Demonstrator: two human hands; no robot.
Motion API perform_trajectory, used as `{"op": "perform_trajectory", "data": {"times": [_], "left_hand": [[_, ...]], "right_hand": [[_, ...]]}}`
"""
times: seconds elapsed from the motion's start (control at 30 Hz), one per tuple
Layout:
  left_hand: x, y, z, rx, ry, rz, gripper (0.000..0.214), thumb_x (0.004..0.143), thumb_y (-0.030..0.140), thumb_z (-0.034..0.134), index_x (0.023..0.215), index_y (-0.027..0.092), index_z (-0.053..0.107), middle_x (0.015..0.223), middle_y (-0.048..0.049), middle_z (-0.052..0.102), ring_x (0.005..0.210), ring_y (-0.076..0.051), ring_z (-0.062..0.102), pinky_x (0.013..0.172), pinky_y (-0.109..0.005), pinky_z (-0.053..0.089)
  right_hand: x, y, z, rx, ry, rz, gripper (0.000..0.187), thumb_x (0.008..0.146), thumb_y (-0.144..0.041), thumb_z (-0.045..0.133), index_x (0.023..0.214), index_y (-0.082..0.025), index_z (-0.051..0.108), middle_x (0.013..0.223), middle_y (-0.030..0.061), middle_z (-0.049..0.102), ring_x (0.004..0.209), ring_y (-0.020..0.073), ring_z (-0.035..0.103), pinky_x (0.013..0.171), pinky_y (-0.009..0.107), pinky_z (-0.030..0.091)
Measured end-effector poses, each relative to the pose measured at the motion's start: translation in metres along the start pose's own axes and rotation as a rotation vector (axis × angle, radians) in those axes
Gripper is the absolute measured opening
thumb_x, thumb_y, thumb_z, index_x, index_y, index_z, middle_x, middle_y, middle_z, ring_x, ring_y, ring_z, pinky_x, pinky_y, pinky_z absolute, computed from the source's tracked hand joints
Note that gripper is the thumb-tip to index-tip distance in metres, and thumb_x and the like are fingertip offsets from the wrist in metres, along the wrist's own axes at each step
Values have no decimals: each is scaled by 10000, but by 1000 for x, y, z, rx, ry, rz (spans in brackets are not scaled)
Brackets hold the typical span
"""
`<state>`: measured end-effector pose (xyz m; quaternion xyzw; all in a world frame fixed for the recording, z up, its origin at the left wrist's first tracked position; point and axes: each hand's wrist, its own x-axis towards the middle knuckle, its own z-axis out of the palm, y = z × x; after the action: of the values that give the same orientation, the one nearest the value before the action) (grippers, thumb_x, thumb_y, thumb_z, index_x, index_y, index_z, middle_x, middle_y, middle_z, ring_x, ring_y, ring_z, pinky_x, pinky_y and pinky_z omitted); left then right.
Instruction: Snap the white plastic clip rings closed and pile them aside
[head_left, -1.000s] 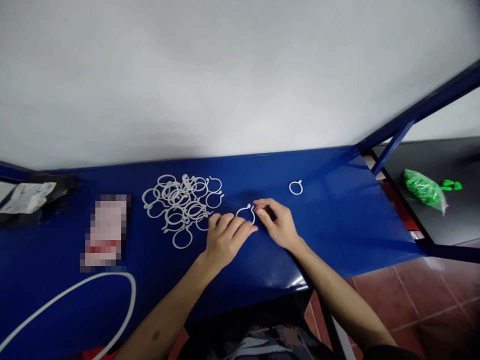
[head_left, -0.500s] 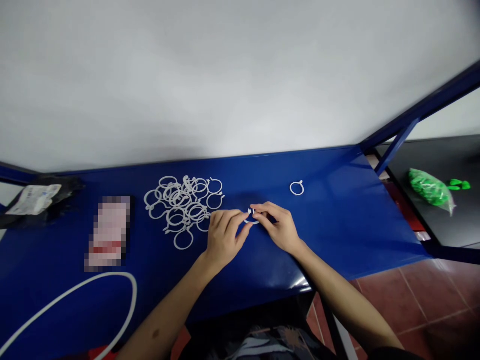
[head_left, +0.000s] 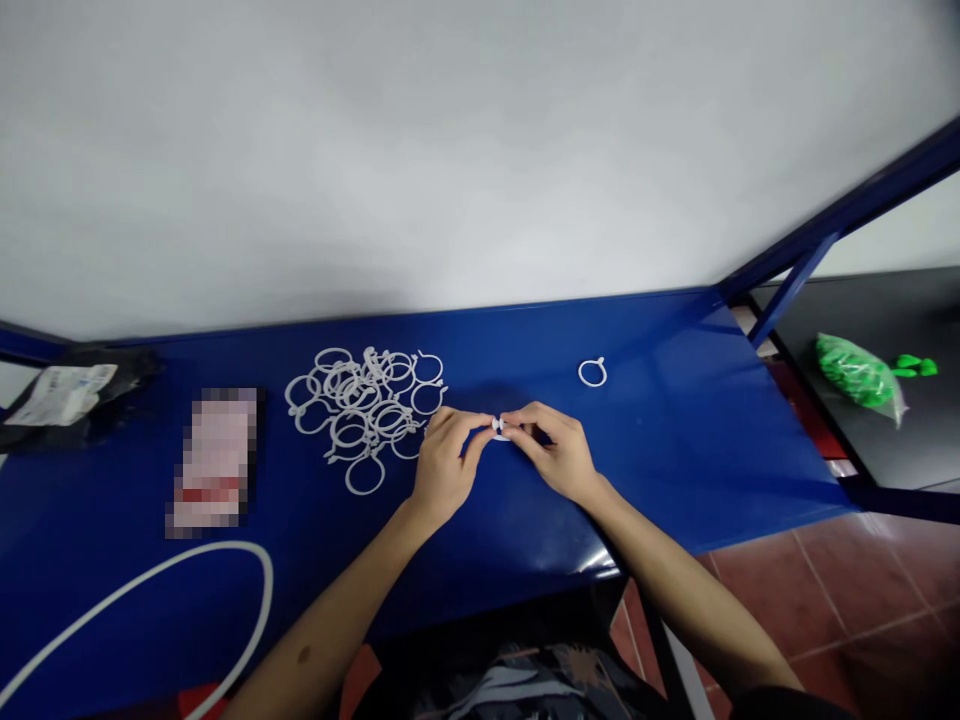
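Observation:
Between my two hands is one small white plastic ring [head_left: 500, 436], its clasp end pinched from both sides. My left hand [head_left: 450, 460] is closed, thumb and forefinger on the left of the clasp. From the other side my right hand [head_left: 553, 450] grips it the same way, fingertips nearly meeting the left ones. Most of the ring is hidden by the fingers. Just left of my left hand lies a loose pile of similar white rings [head_left: 365, 475]. A single white ring [head_left: 592, 373] rests apart, beyond my right hand.
All this is on a blue table [head_left: 517, 340] against a pale wall. Left are a blurred-out pinkish object [head_left: 217, 440], a black plastic package [head_left: 127, 385] and a large white loop [head_left: 262, 570]. On a dark surface at right sits a bag of green pieces [head_left: 855, 372].
My fingertips have come closer together, and the gap at the ring's clasp has narrowed. The whole view has shifted very slightly; the pile and the lone ring lie as before.

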<state>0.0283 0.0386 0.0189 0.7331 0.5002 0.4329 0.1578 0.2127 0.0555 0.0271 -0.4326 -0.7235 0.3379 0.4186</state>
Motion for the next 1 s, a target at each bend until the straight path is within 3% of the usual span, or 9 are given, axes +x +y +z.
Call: {"op": "perform_trajectory", "data": {"times": [0.23,0.57,1.0], "left_hand": [[1,2,-1,-15,16,29,75,961,165,600,994,210,650,880,-16,740,823,-166,639,781,-336,530],[0,1,-1,-11,17,72,103,955,127,595,980,215,643,867,-8,738,814,-162,634,775,-326,527],[-7,5,3,146,88,200,188,967,84,507,897,212,625,766,-10,704,717,-164,610,692,-324,488]], "right_hand": [[0,1,0,32,-34,-23,151,958,-294,653,1077,-231,722,923,43,728,670,129,603,627,282,519],[0,1,0,77,-73,-8,133,954,-307,659,1036,-235,734,862,38,702,709,144,631,627,280,522],[-2,1,-3,177,-151,1,106,944,-301,676,966,-225,747,883,48,731,758,161,685,697,306,566]]}}
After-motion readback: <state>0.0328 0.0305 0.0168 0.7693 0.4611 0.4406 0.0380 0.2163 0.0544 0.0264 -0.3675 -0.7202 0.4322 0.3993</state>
